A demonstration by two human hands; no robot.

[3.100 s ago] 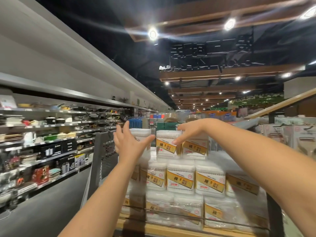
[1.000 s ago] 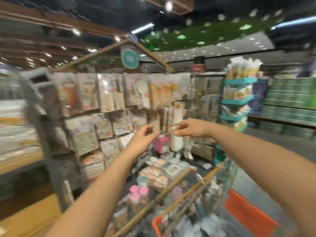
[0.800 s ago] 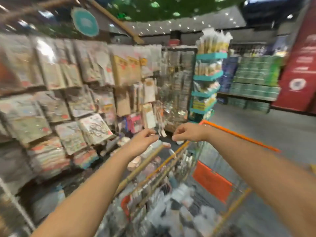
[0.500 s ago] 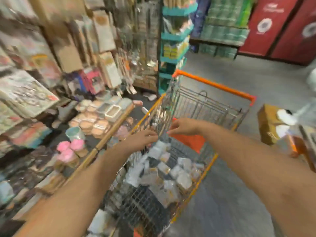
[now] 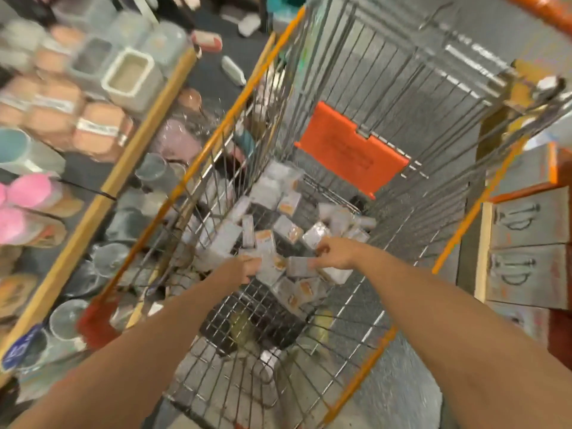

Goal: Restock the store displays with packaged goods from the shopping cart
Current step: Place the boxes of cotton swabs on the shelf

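orange-labelled packs (image 5: 269,246), writing blurred

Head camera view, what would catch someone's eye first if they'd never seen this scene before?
First, the tall wire shopping cart with orange rails filling the middle, its orange plastic flap bright against the grey back wall. Next, the heap of small clear-wrapped packs with orange labels on its floor, where the left hand and right hand reach in among them. At the left edge, fluffy pink items stand out on the display shelf.
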